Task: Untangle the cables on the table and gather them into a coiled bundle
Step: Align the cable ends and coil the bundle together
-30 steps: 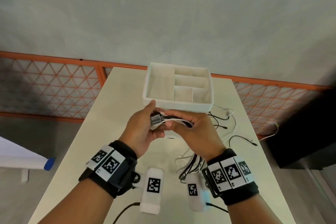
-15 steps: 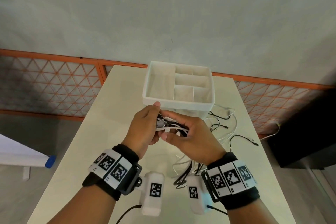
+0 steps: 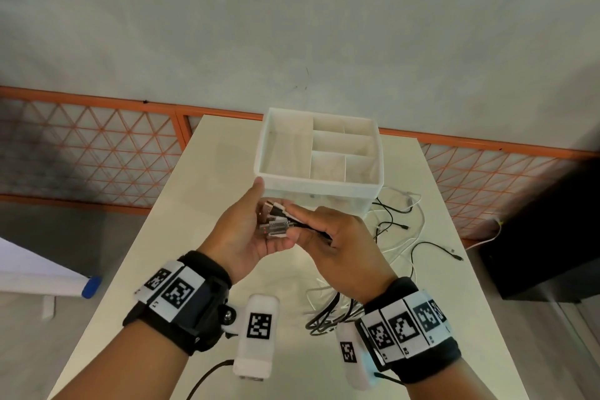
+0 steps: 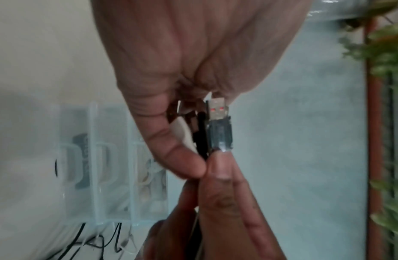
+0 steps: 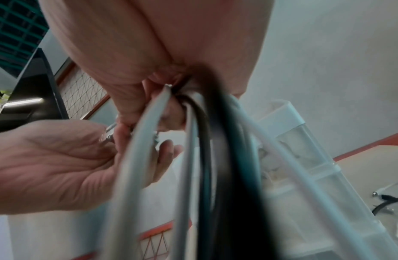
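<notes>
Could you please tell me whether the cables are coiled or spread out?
Spread out: right hand grips the cables behind their plugs; the rest trails across the table.

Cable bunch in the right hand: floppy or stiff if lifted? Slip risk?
Likely floppy: the cables sag in loops below the right hand. Probably light, since pinching fingers carry them. The USB plugs look rigid; loose ends trailing on the table may drag or snag.
</notes>
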